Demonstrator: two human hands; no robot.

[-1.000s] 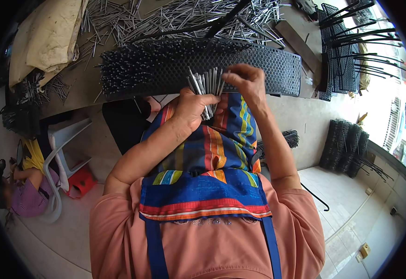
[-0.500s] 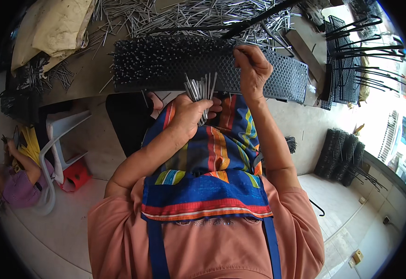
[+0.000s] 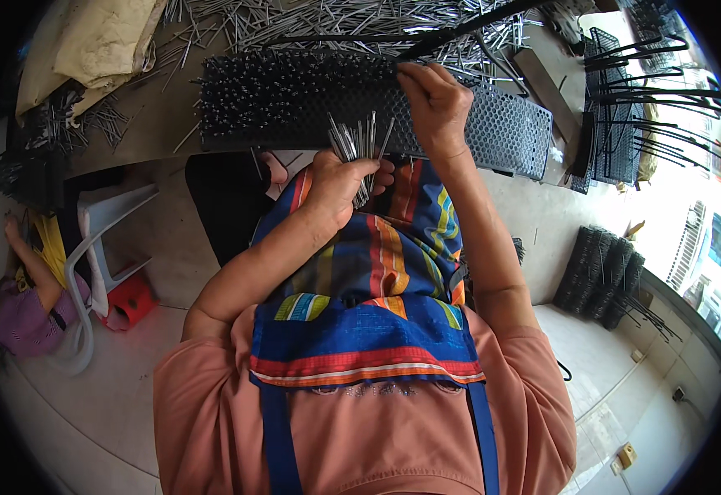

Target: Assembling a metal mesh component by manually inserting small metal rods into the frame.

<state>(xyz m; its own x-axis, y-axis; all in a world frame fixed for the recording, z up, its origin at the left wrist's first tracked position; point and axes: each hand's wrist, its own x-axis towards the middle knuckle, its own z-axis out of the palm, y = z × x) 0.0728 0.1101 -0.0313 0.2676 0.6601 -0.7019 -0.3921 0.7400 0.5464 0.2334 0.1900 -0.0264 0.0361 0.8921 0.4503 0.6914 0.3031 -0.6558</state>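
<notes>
My left hand [image 3: 327, 188] is closed round an upright bundle of thin silvery metal rods [image 3: 359, 142], held over my lap at the near edge of a long perforated black metal tray [image 3: 505, 136]. Many dark-tipped rods [image 3: 253, 99] stand packed in the holes of its left part, while holes show bare toward the right. Above the tray's middle, my right hand [image 3: 443, 107] has thumb and fingers pinched together, close to the right end of the standing rods. What the fingertips hold, if anything, is too small to make out.
Loose rods [image 3: 311, 25] lie heaped behind the tray, with a black bar [image 3: 468, 29] slanting across. A tan sack [image 3: 105, 41] sits far left. Black hooked wire racks [image 3: 608, 132] stand right. At left are a person in purple [image 3: 35, 318], a white chair [image 3: 84, 280] and a red box [image 3: 129, 301].
My right hand has shifted left and away from me, toward the standing rods. The left hand keeps its bundle in nearly the same spot, its rods slightly more spread.
</notes>
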